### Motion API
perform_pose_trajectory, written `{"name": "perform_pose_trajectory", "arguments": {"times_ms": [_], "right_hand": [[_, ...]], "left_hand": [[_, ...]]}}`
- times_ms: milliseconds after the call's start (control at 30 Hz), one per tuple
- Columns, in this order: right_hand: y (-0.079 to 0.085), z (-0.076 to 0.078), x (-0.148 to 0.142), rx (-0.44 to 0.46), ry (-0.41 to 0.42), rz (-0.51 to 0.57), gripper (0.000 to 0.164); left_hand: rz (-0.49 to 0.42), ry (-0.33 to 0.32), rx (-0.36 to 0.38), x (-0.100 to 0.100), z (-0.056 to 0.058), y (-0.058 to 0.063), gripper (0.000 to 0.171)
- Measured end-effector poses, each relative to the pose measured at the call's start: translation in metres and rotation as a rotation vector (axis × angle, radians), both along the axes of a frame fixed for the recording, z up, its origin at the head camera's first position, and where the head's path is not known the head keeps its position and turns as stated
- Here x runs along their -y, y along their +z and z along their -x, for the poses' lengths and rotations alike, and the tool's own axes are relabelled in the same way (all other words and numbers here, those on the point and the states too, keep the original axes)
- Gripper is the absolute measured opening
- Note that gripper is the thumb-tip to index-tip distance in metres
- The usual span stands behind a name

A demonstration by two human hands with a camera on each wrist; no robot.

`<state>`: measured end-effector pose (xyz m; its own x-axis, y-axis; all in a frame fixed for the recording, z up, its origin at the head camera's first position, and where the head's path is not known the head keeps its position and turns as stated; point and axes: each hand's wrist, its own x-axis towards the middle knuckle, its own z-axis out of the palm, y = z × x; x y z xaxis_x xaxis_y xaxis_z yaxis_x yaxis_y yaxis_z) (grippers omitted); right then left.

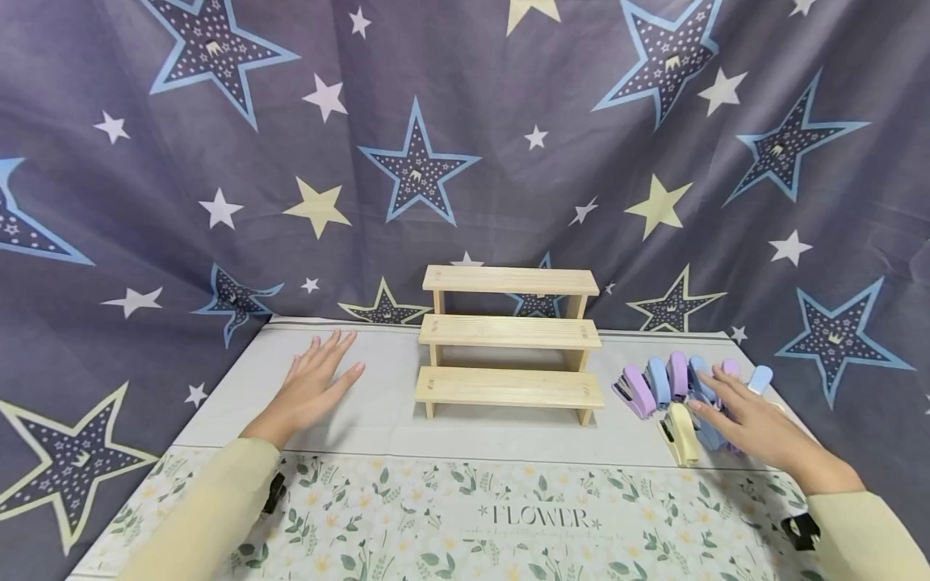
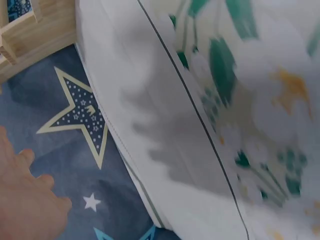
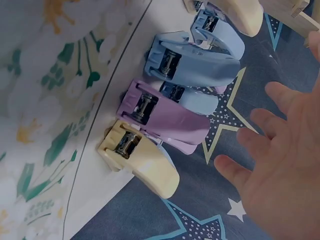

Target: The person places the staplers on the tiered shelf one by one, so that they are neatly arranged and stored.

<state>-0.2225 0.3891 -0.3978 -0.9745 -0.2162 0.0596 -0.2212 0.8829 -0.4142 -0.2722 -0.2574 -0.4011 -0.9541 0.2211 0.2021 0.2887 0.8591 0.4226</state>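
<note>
My left hand (image 1: pixel 312 387) hovers over the white part of the table, left of a three-tier wooden step stand (image 1: pixel 508 331), fingers spread and holding nothing. My right hand (image 1: pixel 763 428) is held above a group of pastel staplers at the right, its fingers extended and apart from them in the right wrist view. Among the staplers are a purple stapler (image 1: pixel 639 393), a blue stapler (image 1: pixel 658 381) and a yellow stapler (image 1: pixel 680 434) at the front. Some are partly hidden under the right hand. A cream stapler (image 3: pixel 152 170) stands beside a purple one (image 3: pixel 175 122) in the right wrist view.
A flower-print mat (image 1: pixel 407 524) covers the front of the table. Behind the table hangs a dark star-print curtain (image 1: pixel 479 210), close behind the wooden stand. All three shelves of the stand are bare.
</note>
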Motion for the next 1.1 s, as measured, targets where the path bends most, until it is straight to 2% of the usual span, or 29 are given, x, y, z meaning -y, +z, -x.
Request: {"name": "perform_pose_trajectory", "arguments": {"times_ms": [167,300,433,600,800,967,1100], "right_hand": [[0.0,-0.001,0.002,0.01,0.011,0.034,0.073],[0.002,-0.002,0.004,-0.006,0.023,0.053,0.071],[0.003,-0.003,0.007,-0.041,0.039,0.058,0.067],[0.003,-0.004,0.009,-0.093,0.054,0.041,0.055],[0.001,-0.005,0.01,-0.173,0.072,0.021,0.042],[-0.001,-0.005,0.011,-0.093,0.074,0.054,0.043],[-0.002,-0.007,0.012,0.004,0.063,0.083,0.044]], "left_hand": [[-0.081,-0.006,0.016,-0.01,0.008,-0.002,0.068],[-0.147,-0.014,0.057,-0.02,0.015,-0.002,0.067],[-0.266,-0.019,0.126,-0.033,0.023,-0.001,0.069],[-0.429,-0.047,0.164,-0.056,0.032,0.001,0.07],[-0.536,-0.012,0.225,-0.079,0.039,0.003,0.068],[-0.619,0.015,0.22,-0.095,0.045,0.002,0.061],[-0.746,0.007,0.219,-0.105,0.047,0.001,0.055]]}}
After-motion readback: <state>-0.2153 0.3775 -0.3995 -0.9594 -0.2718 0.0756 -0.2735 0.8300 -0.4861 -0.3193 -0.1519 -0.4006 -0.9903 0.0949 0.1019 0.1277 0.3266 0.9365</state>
